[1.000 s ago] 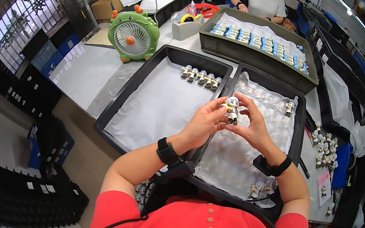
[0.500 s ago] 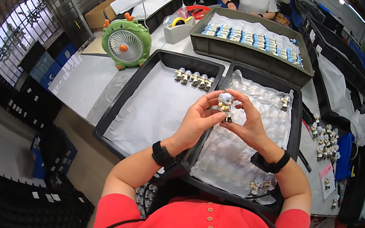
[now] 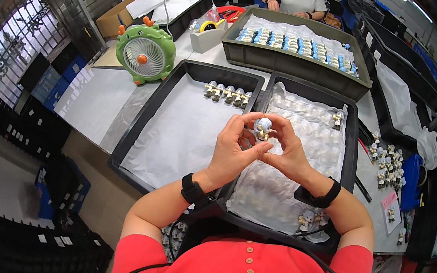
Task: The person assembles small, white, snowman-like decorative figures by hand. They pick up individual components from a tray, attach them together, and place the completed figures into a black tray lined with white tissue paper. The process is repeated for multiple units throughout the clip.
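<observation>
Left hand [image 3: 228, 153] and right hand [image 3: 290, 158] grasp a small pale-blue-haired plastic figurine [image 3: 263, 127]; uneven pressure, hard to judge here, could drop it.

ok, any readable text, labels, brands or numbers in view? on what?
None readable.
Pink-topped card, right side of table: too small.
White labels on black trays, lower left: too small and blurred.
Held figurine: no text visible.
</observation>
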Demonstrator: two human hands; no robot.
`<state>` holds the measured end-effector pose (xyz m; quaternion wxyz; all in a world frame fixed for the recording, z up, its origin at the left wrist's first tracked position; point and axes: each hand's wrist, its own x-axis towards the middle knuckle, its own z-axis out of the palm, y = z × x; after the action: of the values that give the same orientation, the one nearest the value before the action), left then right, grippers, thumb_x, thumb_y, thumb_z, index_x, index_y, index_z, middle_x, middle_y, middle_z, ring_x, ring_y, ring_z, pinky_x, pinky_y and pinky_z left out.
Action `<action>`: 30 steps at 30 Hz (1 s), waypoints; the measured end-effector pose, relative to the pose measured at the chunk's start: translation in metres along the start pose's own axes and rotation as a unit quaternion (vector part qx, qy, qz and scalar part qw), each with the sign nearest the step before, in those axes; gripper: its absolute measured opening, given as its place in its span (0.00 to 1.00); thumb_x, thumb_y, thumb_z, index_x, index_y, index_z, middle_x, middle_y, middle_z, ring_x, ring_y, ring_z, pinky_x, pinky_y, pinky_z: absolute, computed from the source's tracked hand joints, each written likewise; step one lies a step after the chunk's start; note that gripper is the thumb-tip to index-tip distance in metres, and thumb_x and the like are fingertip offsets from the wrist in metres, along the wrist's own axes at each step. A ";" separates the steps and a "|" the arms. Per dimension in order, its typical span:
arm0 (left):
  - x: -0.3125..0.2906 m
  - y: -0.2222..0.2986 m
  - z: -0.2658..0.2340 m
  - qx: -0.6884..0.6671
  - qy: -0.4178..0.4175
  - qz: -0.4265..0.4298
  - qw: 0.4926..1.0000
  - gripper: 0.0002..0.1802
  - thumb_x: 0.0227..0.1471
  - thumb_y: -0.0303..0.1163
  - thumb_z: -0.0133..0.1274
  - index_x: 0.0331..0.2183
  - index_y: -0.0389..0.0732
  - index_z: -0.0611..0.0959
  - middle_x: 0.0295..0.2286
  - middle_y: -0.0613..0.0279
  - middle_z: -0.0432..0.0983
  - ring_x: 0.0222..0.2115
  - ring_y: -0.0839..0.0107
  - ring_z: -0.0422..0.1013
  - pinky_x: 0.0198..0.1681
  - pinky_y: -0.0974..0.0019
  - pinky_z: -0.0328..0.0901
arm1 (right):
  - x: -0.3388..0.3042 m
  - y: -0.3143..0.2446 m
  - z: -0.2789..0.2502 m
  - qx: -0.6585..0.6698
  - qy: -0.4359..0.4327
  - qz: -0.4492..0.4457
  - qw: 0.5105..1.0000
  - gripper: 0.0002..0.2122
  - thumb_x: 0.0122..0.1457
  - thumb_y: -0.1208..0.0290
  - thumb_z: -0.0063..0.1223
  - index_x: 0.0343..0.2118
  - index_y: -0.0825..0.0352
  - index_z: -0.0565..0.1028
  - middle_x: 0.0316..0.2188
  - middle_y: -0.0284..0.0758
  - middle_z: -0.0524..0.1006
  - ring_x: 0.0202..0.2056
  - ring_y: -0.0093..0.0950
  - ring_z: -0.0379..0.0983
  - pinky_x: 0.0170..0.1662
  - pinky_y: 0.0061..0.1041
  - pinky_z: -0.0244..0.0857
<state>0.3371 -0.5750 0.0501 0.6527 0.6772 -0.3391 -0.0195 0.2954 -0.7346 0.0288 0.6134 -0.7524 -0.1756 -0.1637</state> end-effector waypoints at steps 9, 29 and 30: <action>-0.001 -0.004 0.001 -0.168 -0.025 -0.019 0.985 0.25 0.47 0.28 0.56 0.48 0.38 0.69 0.34 0.66 0.67 0.31 0.82 0.67 0.30 0.78 0.64 | 0.003 -0.015 -0.004 -0.190 0.044 -0.132 0.972 0.33 0.38 0.74 0.66 0.50 0.63 0.64 0.44 0.36 0.69 0.46 0.33 0.64 0.48 0.30 0.61; 0.004 -0.005 -0.008 -0.358 -0.082 -0.133 0.921 0.24 0.56 0.31 0.46 0.54 0.41 0.63 0.39 0.66 0.71 0.36 0.80 0.68 0.39 0.74 0.64 | 0.006 -0.021 -0.012 -0.176 0.056 -0.120 0.975 0.33 0.34 0.72 0.68 0.49 0.64 0.67 0.44 0.36 0.70 0.46 0.35 0.64 0.50 0.31 0.58; 0.004 -0.006 -0.008 -0.359 -0.078 -0.146 0.919 0.25 0.56 0.32 0.46 0.54 0.41 0.62 0.40 0.64 0.70 0.37 0.78 0.69 0.40 0.73 0.65 | 0.006 -0.022 -0.012 -0.183 0.063 -0.125 0.973 0.32 0.34 0.73 0.68 0.48 0.63 0.67 0.44 0.36 0.70 0.46 0.35 0.64 0.50 0.31 0.58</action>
<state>0.3468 -0.5702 0.0473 0.8132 0.4362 -0.2562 -0.2877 0.2900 -0.7418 0.0531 0.4496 -0.8123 -0.1966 -0.3152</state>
